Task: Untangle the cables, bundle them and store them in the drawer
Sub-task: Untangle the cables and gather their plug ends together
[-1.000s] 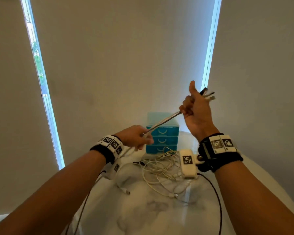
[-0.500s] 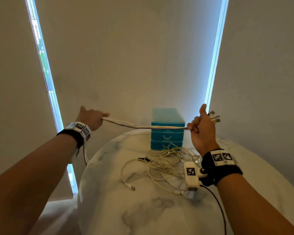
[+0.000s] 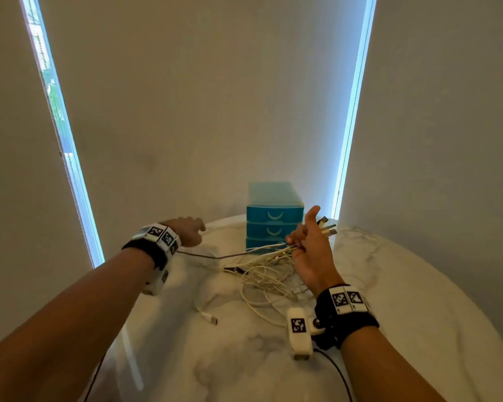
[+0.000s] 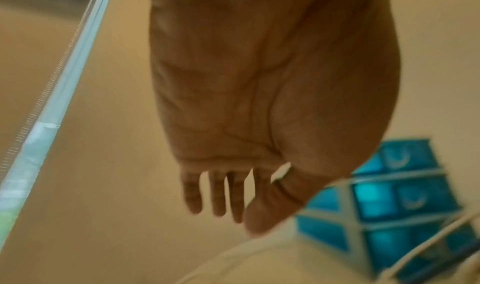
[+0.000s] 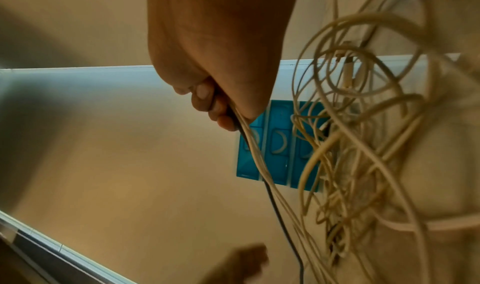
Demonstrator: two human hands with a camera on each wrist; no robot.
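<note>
Setting: a room in a home, seemingly.
Table: a round white marble-patterned tabletop [image 3: 418,300] is sitting close against the blinds.
Windows: plain beige roller blinds [image 3: 209,105] are hanging behind the table, daylight and greenery showing through the narrow gaps [image 3: 53,91] beside them.
Storage: a small blue plastic three-drawer organiser [image 3: 274,216] is standing at the table's far edge.

The round white marble-look table top [image 3: 404,285] is smooth and glossy with grey veining. On it at the back, the small blue translucent plastic drawer unit [image 3: 275,216] looks shiny, with a frosted paler top. In front of that unit, the cream rubbery-plastic cables [image 3: 262,281] look matt, with shiny metal USB plugs [image 3: 327,226] on a few ends.
</note>
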